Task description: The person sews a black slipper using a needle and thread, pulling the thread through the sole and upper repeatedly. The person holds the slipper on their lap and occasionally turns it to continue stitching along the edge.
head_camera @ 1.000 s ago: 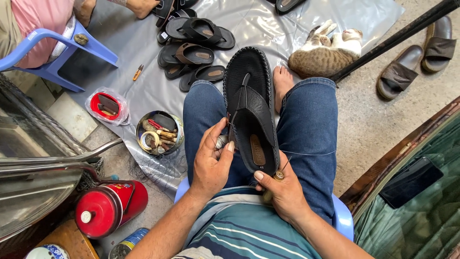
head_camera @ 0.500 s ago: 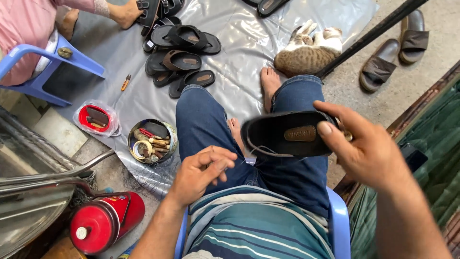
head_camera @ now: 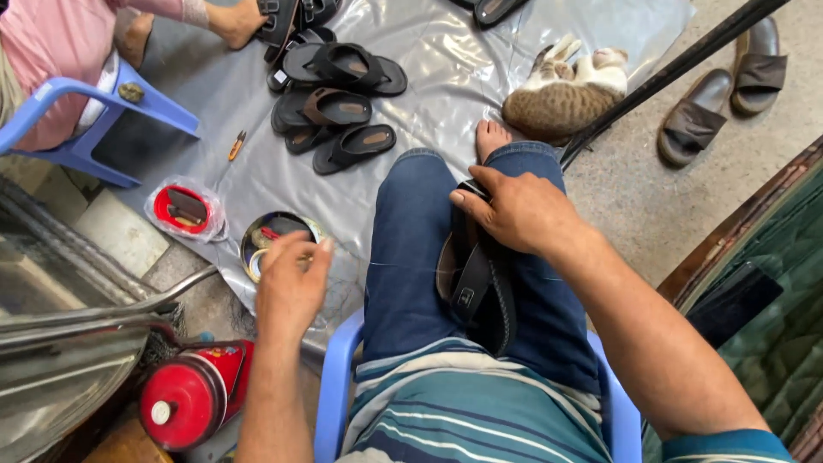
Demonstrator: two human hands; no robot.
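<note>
A sandal [head_camera: 476, 283] lies on the lap between the thighs, the right hand [head_camera: 514, 210] on its upper end. The left hand [head_camera: 290, 287] hangs over a tin [head_camera: 257, 236] on the sheet [head_camera: 446, 77], left of the knee. Behind the tin lies a sandal pile [head_camera: 339, 107]; a cat [head_camera: 566, 94] lies right of it. A flask [head_camera: 193, 394] stands left of the chair [head_camera: 336, 377].

One camera only, worn on the head, looking steeply down past the striped shirt [head_camera: 480, 411] onto the lap, close in. The view faces forward toward twelve o'clock, where the grey plastic sheet [head_camera: 454, 77] spreads over the floor. The left hand [head_camera: 290, 287] enters near seven o'clock, the right hand [head_camera: 514, 210] from five. No second view shares the scene.
</note>
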